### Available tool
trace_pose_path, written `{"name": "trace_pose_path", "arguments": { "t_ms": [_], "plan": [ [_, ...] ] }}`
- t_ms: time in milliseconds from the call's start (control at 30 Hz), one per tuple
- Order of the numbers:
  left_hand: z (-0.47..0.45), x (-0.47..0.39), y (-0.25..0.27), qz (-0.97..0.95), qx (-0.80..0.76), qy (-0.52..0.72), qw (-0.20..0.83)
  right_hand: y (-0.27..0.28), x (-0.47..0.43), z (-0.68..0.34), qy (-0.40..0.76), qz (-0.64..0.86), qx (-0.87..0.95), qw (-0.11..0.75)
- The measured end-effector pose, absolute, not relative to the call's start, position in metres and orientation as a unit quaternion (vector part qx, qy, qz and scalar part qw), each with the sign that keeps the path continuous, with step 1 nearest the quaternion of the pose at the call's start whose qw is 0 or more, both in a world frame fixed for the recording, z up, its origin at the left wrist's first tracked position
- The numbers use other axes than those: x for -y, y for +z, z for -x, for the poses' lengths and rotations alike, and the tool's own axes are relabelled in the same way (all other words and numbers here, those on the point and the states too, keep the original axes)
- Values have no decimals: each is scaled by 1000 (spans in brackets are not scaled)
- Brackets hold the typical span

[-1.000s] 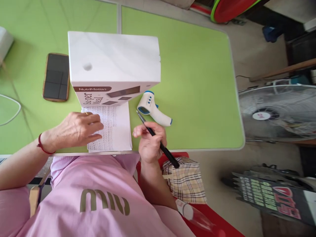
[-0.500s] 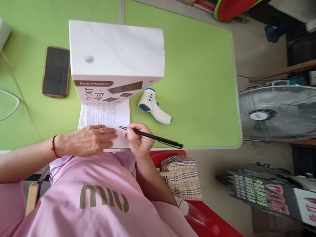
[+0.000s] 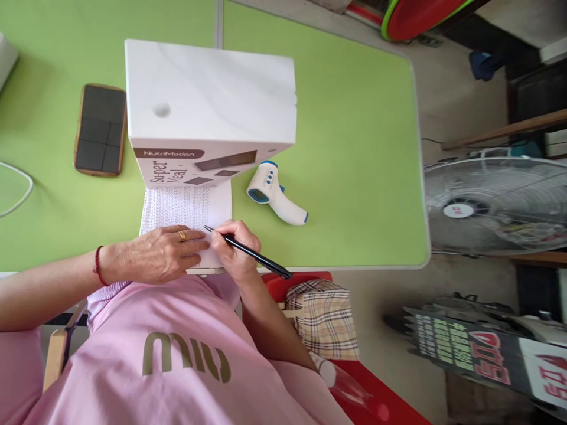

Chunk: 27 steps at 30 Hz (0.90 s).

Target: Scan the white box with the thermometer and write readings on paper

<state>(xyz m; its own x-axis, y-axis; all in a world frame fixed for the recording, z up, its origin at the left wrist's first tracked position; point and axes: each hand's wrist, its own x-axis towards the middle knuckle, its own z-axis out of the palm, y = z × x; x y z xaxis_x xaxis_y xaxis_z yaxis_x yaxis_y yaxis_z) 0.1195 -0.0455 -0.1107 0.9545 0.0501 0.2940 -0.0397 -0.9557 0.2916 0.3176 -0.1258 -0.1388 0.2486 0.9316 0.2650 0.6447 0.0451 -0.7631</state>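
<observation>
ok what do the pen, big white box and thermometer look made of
Pen: glossy, with highlights; likely plastic, possibly metal. White box: likely smooth cardboard, given crisp edges and printed side. Thermometer: seemingly hard satin plastic, with moulded curves and blue trim.

Paper's far end is hidden by the box; left hand covers part of its near end. Handwriting too small to read. Left thumb isn't visible. Right hand hides part of its own grip on the pen; can't tell if the tip touches. Left edge cuts off a white object and the cable. Right edge clips the fan and the sign, whose small characters are illegible. Right arm hides part of the bottle.
</observation>
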Motion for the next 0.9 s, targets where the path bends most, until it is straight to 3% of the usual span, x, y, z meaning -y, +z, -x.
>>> {"name": "trace_pose_path", "arguments": {
  "t_ms": [900],
  "plan": [
    [-120, 46, -108, -977, -9, 146, 153, -141, 126, -317, 162, 655, 597, 434]
  ]
}}
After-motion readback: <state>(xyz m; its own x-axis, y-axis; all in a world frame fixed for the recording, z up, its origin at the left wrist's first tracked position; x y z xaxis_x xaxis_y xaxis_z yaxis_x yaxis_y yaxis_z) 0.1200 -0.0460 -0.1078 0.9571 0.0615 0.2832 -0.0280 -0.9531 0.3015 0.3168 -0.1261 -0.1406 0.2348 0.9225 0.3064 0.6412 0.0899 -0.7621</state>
